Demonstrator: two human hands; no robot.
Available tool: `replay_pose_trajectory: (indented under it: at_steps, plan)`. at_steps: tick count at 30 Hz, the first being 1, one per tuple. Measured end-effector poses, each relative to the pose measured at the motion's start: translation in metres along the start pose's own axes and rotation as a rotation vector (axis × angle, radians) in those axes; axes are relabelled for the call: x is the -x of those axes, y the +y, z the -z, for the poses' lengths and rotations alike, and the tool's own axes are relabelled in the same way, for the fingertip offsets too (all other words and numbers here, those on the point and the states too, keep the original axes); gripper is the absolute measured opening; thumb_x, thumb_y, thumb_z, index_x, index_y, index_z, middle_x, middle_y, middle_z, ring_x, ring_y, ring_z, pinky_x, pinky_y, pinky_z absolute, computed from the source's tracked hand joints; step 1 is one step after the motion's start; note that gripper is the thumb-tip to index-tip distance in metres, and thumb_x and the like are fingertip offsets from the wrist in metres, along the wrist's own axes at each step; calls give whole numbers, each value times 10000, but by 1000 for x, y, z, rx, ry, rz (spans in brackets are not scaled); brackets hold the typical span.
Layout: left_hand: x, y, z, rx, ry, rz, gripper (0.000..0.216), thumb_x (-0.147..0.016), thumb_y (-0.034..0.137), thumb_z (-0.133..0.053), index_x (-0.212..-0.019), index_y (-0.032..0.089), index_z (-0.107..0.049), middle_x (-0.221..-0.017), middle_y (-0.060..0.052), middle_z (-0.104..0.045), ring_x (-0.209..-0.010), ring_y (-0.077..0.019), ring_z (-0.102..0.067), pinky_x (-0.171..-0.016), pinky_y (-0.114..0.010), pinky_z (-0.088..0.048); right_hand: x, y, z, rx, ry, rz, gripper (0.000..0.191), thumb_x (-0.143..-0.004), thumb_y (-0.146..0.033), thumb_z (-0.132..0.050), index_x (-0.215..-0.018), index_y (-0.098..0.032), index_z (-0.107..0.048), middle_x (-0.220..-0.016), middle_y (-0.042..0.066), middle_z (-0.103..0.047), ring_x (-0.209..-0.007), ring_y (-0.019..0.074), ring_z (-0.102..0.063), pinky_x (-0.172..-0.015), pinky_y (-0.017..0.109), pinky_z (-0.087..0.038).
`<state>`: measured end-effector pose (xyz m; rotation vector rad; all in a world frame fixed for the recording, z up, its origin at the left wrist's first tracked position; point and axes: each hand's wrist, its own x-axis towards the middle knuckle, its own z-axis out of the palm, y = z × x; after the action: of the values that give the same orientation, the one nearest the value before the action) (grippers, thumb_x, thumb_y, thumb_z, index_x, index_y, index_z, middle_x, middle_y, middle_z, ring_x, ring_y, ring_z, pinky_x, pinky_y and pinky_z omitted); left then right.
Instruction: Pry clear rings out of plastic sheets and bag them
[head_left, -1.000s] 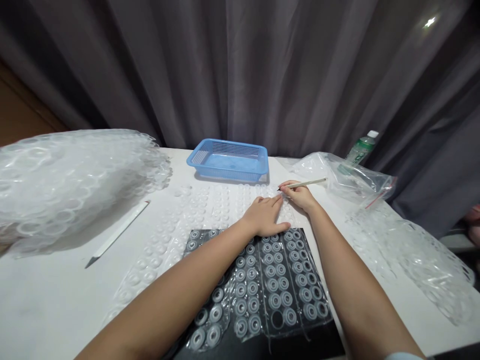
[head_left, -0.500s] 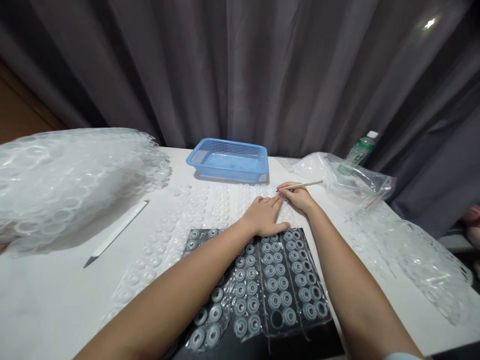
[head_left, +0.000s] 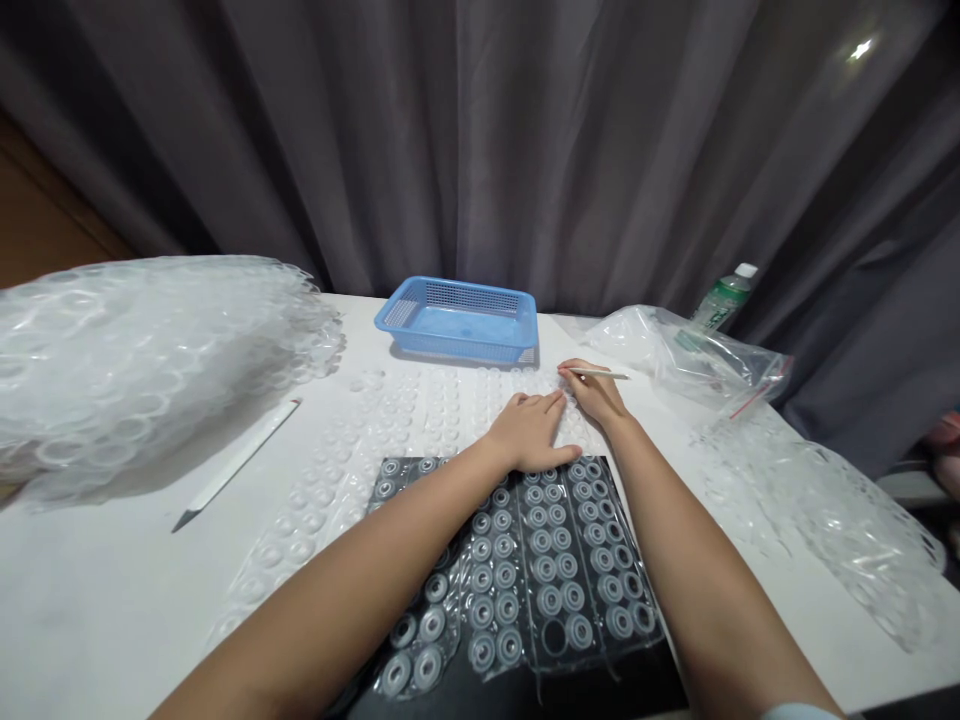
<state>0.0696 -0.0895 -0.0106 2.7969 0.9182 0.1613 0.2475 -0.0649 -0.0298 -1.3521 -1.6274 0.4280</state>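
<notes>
My left hand (head_left: 531, 433) lies flat with fingers spread, pressing on the far part of a clear plastic sheet with round moulded pieces (head_left: 551, 540). The near part of this sheet lies over a black board (head_left: 480, 695); its rings show up against the dark surface. Just right of the left fingertips, my right hand (head_left: 594, 392) is closed in a pinch round a thin, pale, pen-like tool (head_left: 611, 375). The tool's back end points right, and its tip is hidden or too small to make out. My left forearm covers part of the sheet.
A blue plastic basket (head_left: 465, 345) stands beyond my hands. A large pile of clear ringed plastic sheets (head_left: 142, 360) is at left, near a white dark-tipped tool (head_left: 240, 465). At right lie a clear bag (head_left: 675, 345), a green-labelled bottle (head_left: 721, 300) and holed plastic scraps (head_left: 847, 540).
My right hand has shifted slightly away from me, and the pen-like tool has swung so its back end sits lower and nearer the hand. My left hand stays in place.
</notes>
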Motion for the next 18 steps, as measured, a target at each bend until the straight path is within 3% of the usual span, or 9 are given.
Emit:
replay_pose_trajectory:
  at_steps: [4, 8, 11, 18]
  plan:
    - [2, 1, 1, 15, -19, 15, 840, -794, 670, -355, -1423, 118, -283, -1496, -140, -286, -1324, -306, -345, -1088, -475, -228, -6, 4, 8, -15, 215, -103, 181, -792, -366, -555, -780, -221, -662, -818, 41, -669, -789, 202, -593, -773, 341, -461]
    - [5, 2, 1, -5, 34, 66, 825, -764, 682, -416, -1403, 167, -340, -1519, -152, -216, -1378, -340, -222, -1106, -505, -175, -8, 5, 20, -139, 60, -262, 208, -716, -421, -653, -760, -218, -663, -786, 49, -655, -746, 193, -589, -680, 330, -479]
    - [5, 2, 0, -17, 28, 97, 846, -751, 703, -423, -1408, 179, -334, -1493, -179, -264, -1390, -365, -175, -1111, -548, -110, -1, -1, 19, -278, -16, -343, 270, -683, -464, -680, -781, -212, -669, -754, 50, -650, -698, 179, -583, -598, 299, -474]
    - [2, 0, 2, -19, -5, 62, 818, -772, 701, -382, -1427, 218, -304, -1467, -159, -332, -1381, -352, -220, -1112, -535, -127, 17, -4, 0, -334, -63, -243, 297, -656, -468, -693, -739, -184, -679, -765, 48, -675, -745, 183, -603, -693, 314, -484]
